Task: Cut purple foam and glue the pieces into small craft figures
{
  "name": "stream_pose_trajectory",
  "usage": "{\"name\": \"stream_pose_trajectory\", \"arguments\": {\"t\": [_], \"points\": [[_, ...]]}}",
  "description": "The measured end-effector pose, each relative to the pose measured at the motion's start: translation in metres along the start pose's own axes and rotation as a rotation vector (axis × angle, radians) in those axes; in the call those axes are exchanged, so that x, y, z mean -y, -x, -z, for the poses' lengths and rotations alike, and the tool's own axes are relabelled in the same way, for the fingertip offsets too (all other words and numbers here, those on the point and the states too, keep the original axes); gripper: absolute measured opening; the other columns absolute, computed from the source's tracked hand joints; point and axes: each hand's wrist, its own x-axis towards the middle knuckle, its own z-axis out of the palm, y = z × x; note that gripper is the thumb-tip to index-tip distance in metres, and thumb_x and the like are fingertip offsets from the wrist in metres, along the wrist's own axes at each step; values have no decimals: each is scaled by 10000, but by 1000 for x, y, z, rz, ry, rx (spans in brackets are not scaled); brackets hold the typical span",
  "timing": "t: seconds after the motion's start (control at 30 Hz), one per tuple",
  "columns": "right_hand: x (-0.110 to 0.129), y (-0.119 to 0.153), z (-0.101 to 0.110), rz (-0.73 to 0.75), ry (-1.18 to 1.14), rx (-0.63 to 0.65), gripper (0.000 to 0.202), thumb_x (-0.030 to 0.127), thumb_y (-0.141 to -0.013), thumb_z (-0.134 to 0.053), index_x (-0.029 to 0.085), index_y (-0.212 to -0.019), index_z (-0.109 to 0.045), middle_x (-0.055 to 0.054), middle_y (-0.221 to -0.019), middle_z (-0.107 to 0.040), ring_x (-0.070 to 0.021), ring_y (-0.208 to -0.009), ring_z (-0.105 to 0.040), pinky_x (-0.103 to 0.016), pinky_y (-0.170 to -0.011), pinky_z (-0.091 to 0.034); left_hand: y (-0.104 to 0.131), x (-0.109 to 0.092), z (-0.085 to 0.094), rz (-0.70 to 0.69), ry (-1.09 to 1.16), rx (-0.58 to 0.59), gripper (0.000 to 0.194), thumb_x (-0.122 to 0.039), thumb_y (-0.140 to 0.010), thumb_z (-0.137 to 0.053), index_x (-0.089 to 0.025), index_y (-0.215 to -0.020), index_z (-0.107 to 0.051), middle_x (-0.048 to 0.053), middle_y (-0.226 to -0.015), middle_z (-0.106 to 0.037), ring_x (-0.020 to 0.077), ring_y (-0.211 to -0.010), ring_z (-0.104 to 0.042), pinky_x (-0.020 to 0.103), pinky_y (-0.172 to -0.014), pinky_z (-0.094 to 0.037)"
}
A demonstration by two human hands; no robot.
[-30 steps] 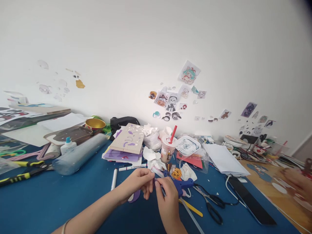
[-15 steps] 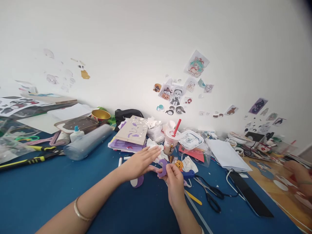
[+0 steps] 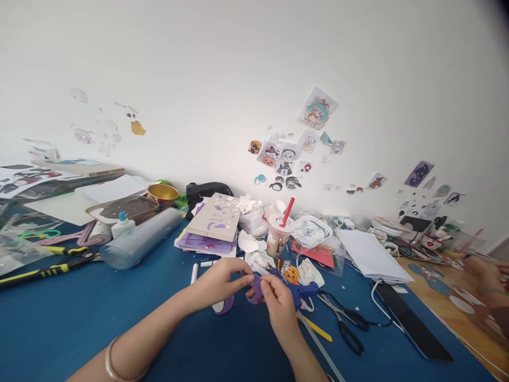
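Observation:
Between my two hands is a small curved purple craft piece (image 3: 255, 293), perhaps felt or foam; I cannot tell which. My left hand (image 3: 222, 282) pinches its left side between thumb and fingers. On the right side, my right hand (image 3: 277, 301) grips it with thumb and forefinger. Below my left fingers a purple and white piece (image 3: 225, 305) lies on the blue table cover (image 3: 167, 339). A blue glue gun (image 3: 304, 289) rests just right of my right hand, with a yellow stick (image 3: 316, 327) in front of it.
Black-handled scissors (image 3: 345, 323) lie to the right, near a black flat slab (image 3: 413, 321). Behind my hands stand a cup with a red straw (image 3: 278, 236) and a cardboard sheet (image 3: 213, 216). Pliers (image 3: 51, 269) lie left. Another person's hand (image 3: 487, 276) is at far right.
My left hand has gone from flat, outstretched fingers to pinching the purple piece. Both hands have come closer together, and the piece has shifted slightly left and down.

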Motion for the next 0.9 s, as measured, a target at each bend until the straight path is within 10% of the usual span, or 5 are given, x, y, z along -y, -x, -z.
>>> {"name": "stream_pose_trajectory", "arguments": {"t": [0.63, 0.8, 0.9], "points": [[-9, 1, -1, 30, 146, -34, 404, 540, -794, -471, 162, -781, -613, -12, -570, -615, -118, -415, -526, -226, -430, -435, -7, 12, -26, 189, 348, 39, 269, -420, -767, -533, -153, -752, -560, -13, -587, -583, 131, -553, -551, 218, -521, -406], [-7, 1, 2, -1, 119, -35, 372, 498, -817, -464, 162, -830, -623, -8, -550, -601, -133, -440, -550, -234, -454, -450, -7, 12, -18, 190, 277, -225, 308, -421, -848, -388, -169, -760, -543, 7, -652, -596, 143, -610, -551, 239, -588, -433], [-7, 1, 2, -11, 101, -18, 358, 487, -819, -472, 160, -839, -618, -7, -559, -602, -133, -451, -557, -235, -458, -454, -5, 13, -21, 89, 151, -190, 263, -395, -810, -485, -179, -928, -577, 36, -822, -636, 165, -737, -565, 241, -647, -430]]}}
